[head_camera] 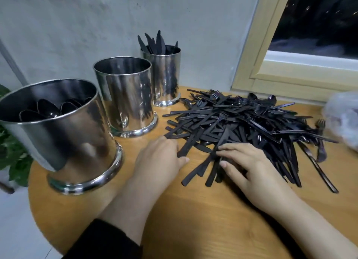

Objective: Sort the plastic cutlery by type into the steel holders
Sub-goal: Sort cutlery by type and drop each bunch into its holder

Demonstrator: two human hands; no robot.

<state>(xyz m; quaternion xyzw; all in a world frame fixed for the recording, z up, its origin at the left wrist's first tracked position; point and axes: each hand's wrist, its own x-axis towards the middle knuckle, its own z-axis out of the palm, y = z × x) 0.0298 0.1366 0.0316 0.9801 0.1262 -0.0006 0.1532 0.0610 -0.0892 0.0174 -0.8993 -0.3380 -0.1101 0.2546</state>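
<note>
Landmark: the pile of black plastic cutlery (242, 127) on the round wooden table (193, 210).
Holders: three steel holders left of the pile; the near one (62, 134) holds spoons, the middle one (126, 96) looks empty, the far one (164, 74) holds knives, blades up.
Left hand (160, 160): flat at the pile's near-left edge, fingers spread, clamped on nothing.
Right hand (249, 167): on the pile's near edge, fingertips (222, 153) pressing loose handles; no clear grasp yet.
Orientation: near pieces lie flat, long axes running from the hands toward the pile's centre.
Technique: probably single out one type, align handles, lift together.
</note>
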